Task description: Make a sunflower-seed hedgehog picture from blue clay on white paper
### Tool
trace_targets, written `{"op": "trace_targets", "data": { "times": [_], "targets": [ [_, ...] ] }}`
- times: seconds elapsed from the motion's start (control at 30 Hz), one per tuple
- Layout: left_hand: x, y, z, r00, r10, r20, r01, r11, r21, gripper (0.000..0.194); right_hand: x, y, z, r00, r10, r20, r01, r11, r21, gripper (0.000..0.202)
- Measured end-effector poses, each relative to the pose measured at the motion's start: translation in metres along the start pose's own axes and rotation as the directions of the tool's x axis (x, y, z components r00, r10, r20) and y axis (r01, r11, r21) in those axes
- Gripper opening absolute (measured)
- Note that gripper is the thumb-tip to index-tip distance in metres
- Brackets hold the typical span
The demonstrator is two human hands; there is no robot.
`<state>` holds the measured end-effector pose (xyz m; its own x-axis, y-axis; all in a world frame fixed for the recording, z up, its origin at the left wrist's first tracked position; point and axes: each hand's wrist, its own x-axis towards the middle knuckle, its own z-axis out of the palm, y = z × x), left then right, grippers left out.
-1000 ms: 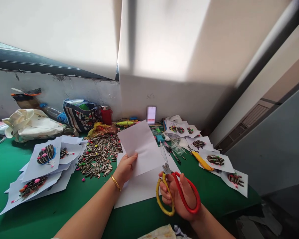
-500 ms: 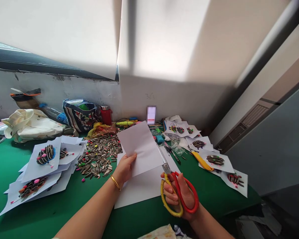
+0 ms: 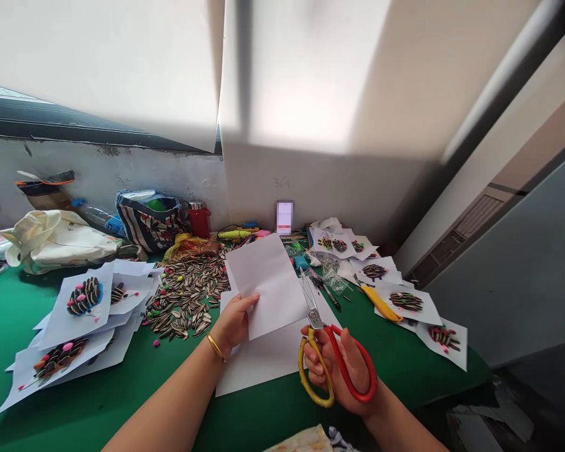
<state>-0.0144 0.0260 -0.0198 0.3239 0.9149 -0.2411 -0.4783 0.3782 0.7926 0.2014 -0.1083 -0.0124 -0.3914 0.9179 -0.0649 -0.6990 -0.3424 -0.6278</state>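
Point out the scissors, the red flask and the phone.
scissors [image 3: 369, 383]: head view, on the red handle
red flask [image 3: 199, 223]: head view, on its body
phone [image 3: 285, 216]: head view, on its screen

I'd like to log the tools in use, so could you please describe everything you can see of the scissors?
The scissors have slim, silvery metal blades, slightly parted and pointing away from the person, a pivot, and two large loops, one yellow, one red. The right hand holds them by the loops, beside the right edge of the raised white paper; whether the blades touch it is unclear.
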Motion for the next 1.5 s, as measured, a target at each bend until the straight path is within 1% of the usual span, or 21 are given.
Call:
{"op": "trace_targets", "data": {
  "times": [0.1,0.23,0.47,0.6,0.8,0.97,1.2,1.37,1.5],
  "targets": [
    [0.0,0.0,-0.002,0.999,-0.04,0.026,0.039,0.999,0.018,0.036,0.0,-0.001,0.003,1.0,0.002,-0.003,-0.002,1.0,-0.006,0.066],
    [0.0,-0.004,-0.002,0.996,-0.076,0.041,0.075,0.996,0.038,0.037,0.001,-0.002,0.004,1.0,-0.011,-0.009,0.011,1.0,0.011,0.057],
    [-0.003,-0.009,0.005,0.993,-0.081,0.085,0.079,0.996,0.031,0.036,0.007,0.002,0.004,0.997,-0.068,-0.022,0.07,0.993,0.096,0.05],
    [-0.003,-0.008,0.004,0.996,-0.075,0.057,0.073,0.997,0.029,0.035,0.01,0.005,0.002,0.994,-0.112,-0.009,0.112,0.988,0.101,0.047],
    [-0.001,-0.008,0.002,0.995,-0.09,0.049,0.089,0.996,0.027,0.036,0.01,0.007,-0.006,0.996,-0.095,0.004,0.094,0.993,0.078,0.051],
    [-0.002,-0.008,0.002,0.994,-0.094,0.061,0.092,0.995,0.029,0.037,0.006,0.004,-0.002,0.998,-0.069,-0.017,0.069,0.997,0.037,0.056],
    [-0.005,-0.01,0.006,0.988,-0.117,0.099,0.112,0.992,0.05,0.038,0.007,0.001,-0.001,0.994,-0.092,-0.052,0.09,0.995,-0.041,0.06],
    [-0.006,-0.014,0.004,0.981,-0.127,0.149,0.118,0.991,0.067,0.039,0.012,0.0,0.001,0.991,-0.097,-0.093,0.094,0.995,-0.038,0.059],
    [-0.006,-0.016,0.003,0.978,-0.133,0.158,0.12,0.989,0.085,0.038,0.014,-0.002,0.006,0.99,-0.114,-0.079,0.113,0.994,-0.008,0.056]
  ]
}}
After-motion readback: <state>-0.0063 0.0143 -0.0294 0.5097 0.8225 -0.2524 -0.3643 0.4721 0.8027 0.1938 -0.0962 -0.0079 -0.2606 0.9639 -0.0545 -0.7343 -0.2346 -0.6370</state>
